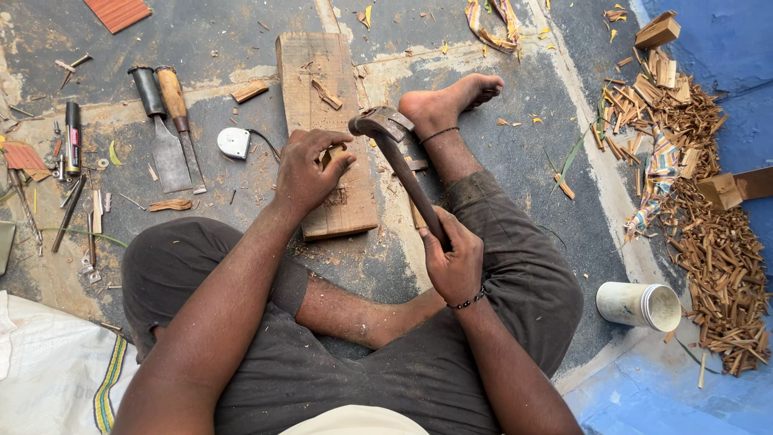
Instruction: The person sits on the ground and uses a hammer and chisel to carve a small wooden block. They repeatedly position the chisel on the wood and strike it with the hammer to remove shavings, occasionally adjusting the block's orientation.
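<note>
We sit cross-legged on the floor (499, 105), chopping at a small wood piece (330, 153) set on a plank (322, 72). Left hand (308, 169) pinches that wood piece upright on the plank, fingers closed round it, thumb side toward the blade. Right hand (452, 262) has a closed grip on the lower handle of a hatchet-like tool (385, 125), whose head is raised just above and right of the wood piece, near the bare foot (447, 101). Step looks like mid-strike, shaping the piece. Next move calls for a short controlled drop onto the wood, clear of the left fingertips. Left forearm reaches forward over the knee, wrist bent down; right elbow tucked, wrist cocked. Two chisels (169, 129) and a tape measure (234, 142) lie left, wood chips (708, 242) pile right, beside a white cup (640, 305).
</note>
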